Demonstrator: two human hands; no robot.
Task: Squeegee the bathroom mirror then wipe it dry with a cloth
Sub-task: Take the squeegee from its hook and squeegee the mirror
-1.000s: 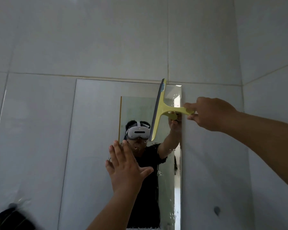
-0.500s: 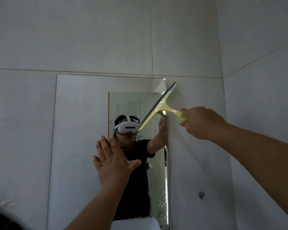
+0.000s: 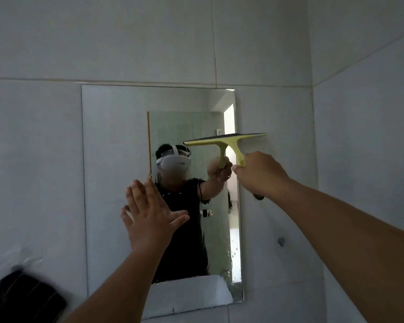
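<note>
Swinging from a steep tilt to level, we are gripping the yellow plastic squeegee (image 3: 225, 139) by its handle in our right hand (image 3: 261, 174) — blade crossing the frameless rectangular wall mirror's (image 3: 117, 159) right edge; left hand (image 3: 149, 213) is spread open. It's light, stiff — likely slippery when wet.

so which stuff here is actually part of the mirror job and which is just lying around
Part of the job:
- mirror
- yellow squeegee, held in the right hand
- left hand, open near the glass

Just lying about:
- dark object, bottom left, too blurred to identify
- small grey wall knob
</note>
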